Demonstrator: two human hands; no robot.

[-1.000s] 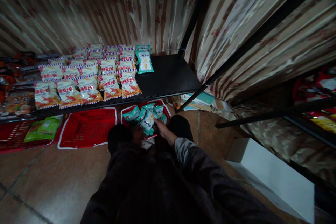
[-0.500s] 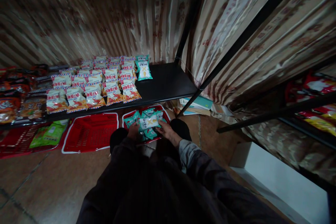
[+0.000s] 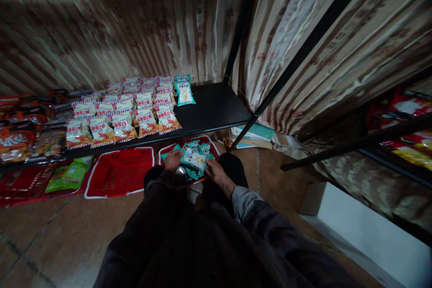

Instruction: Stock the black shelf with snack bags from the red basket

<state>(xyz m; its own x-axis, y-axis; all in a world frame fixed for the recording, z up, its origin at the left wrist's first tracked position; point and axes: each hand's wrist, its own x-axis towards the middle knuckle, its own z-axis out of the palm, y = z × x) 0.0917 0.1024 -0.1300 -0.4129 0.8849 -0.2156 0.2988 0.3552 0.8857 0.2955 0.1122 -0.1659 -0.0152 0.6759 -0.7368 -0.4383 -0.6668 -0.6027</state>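
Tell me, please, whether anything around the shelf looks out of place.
The books on the floor by the right end of the shelf look slightly odd: a loose, uneven pile, while the snack bags on it lie in rows. The teal packets in the right basket are jumbled too, but I see no spill or damage.

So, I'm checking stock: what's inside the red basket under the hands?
Teal-and-white snack bags lie piled in the red basket. The upper bags, left hand and right hand hide whatever lies beneath.
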